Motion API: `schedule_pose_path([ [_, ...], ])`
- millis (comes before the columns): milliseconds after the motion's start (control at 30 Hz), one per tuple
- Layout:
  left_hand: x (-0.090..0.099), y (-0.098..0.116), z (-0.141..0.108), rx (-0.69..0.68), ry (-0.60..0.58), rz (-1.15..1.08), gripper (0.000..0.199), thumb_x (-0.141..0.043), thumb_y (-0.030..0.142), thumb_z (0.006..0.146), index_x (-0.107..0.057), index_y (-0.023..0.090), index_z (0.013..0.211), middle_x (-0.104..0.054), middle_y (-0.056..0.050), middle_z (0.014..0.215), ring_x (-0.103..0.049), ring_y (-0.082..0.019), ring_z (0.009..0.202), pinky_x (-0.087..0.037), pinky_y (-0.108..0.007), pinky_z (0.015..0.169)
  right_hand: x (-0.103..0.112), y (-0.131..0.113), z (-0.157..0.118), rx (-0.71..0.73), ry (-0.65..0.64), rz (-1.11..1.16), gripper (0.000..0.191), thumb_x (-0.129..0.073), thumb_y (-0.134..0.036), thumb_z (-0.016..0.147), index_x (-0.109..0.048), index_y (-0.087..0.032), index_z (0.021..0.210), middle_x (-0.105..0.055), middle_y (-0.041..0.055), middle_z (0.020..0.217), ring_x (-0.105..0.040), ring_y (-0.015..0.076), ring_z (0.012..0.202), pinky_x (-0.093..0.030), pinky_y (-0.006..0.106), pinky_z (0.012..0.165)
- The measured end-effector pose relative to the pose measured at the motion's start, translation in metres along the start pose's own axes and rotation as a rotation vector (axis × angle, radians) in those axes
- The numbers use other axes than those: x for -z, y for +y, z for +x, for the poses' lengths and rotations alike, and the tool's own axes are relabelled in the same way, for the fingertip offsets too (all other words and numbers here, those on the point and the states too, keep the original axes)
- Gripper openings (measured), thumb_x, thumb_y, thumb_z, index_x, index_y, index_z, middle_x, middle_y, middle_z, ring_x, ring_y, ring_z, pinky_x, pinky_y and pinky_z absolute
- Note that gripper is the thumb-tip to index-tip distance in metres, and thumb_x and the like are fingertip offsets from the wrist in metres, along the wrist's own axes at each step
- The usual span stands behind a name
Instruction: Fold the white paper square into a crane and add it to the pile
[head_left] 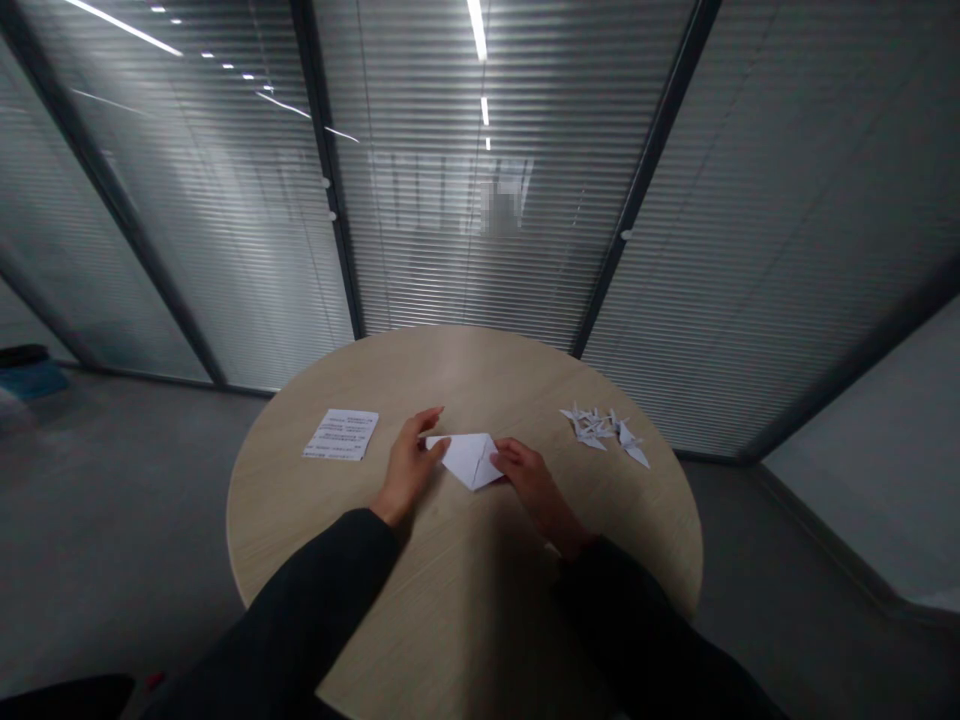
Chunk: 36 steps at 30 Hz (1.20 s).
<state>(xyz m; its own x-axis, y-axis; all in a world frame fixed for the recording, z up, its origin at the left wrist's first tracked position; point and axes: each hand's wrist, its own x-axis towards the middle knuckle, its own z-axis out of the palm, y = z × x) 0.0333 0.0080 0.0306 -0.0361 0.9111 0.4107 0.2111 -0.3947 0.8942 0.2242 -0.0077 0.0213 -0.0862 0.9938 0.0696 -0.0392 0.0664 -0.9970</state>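
A white folded sheet of paper [466, 458], with creases and a pointed lower corner, lies at the middle of the round table between both hands. My left hand [409, 462] holds its left corner, the thumb on top and the index finger stretched out beyond the far edge. At the right corner, my right hand [526, 475] pinches the paper between thumb and fingers. The undersides of the fingers are hidden.
Several folded paper cranes [596, 428] lie in a small heap on the right of the wooden table [450, 370]. To the left sits a stack of printed paper [341, 435]. Glass partitions with blinds [465, 260] stand behind the table. A blue bin [31, 370] is far left.
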Motion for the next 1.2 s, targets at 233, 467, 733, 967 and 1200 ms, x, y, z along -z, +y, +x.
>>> schedule_pose_path([
  [233, -0.002, 0.004, -0.008, -0.368, -0.354, 0.51, 0.043, -0.061, 0.038, 0.086, -0.058, 0.019, 0.125, -0.062, -0.012, 0.114, -0.054, -0.027, 0.11, -0.04, -0.045, 0.099, 0.003, -0.003, -0.001, 0.102, 0.11, -0.2, 0.022, -0.062, -0.038, 0.071, -0.065, -0.018, 0.079, -0.067, 0.0013, 0.073, -0.061, 0.0181, 0.067, -0.046, 0.028, 0.062],
  [467, -0.003, 0.005, -0.013, -0.373, -0.482, 0.63, 0.056, -0.042, 0.047, 0.093, -0.041, 0.017, 0.14, -0.057, -0.012, 0.106, -0.057, -0.025, 0.098, -0.047, -0.039, 0.088, 0.001, -0.005, -0.002, 0.128, 0.063, -0.182, 0.02, -0.063, -0.034, 0.07, -0.064, -0.018, 0.081, -0.067, 0.0013, 0.079, -0.061, 0.0186, 0.075, -0.047, 0.028, 0.067],
  [733, -0.005, 0.004, -0.011, -0.274, -0.488, 0.48, 0.053, -0.042, 0.046, 0.093, -0.048, 0.015, 0.136, -0.058, -0.011, 0.099, -0.057, -0.022, 0.09, -0.046, -0.035, 0.084, 0.0, -0.002, -0.001, 0.142, -0.004, -0.083, 0.037, -0.07, -0.032, 0.069, -0.055, -0.021, 0.101, -0.068, 0.003, 0.092, -0.064, 0.0192, 0.081, -0.05, 0.029, 0.068],
  [967, -0.005, 0.006, -0.003, 0.104, -0.414, 0.132, 0.042, -0.047, 0.046, 0.088, -0.069, 0.011, 0.081, -0.06, -0.004, 0.065, -0.048, -0.014, 0.058, -0.035, -0.025, 0.055, 0.004, 0.002, -0.001, 0.201, 0.092, -0.267, 0.038, -0.067, -0.032, 0.075, -0.054, -0.021, 0.108, -0.067, 0.0066, 0.1, -0.065, 0.0223, 0.085, -0.053, 0.035, 0.07],
  [1200, -0.005, 0.004, -0.004, 0.449, -0.312, -0.384, 0.041, -0.068, 0.046, 0.073, -0.068, 0.007, 0.087, -0.065, -0.006, 0.068, -0.053, -0.013, 0.056, -0.037, -0.025, 0.054, -0.002, -0.003, -0.008, 0.774, 0.067, -1.026, 0.033, -0.044, -0.016, 0.091, -0.061, -0.024, 0.118, -0.05, 0.0092, 0.139, -0.038, 0.0254, 0.134, -0.028, 0.053, 0.111],
])
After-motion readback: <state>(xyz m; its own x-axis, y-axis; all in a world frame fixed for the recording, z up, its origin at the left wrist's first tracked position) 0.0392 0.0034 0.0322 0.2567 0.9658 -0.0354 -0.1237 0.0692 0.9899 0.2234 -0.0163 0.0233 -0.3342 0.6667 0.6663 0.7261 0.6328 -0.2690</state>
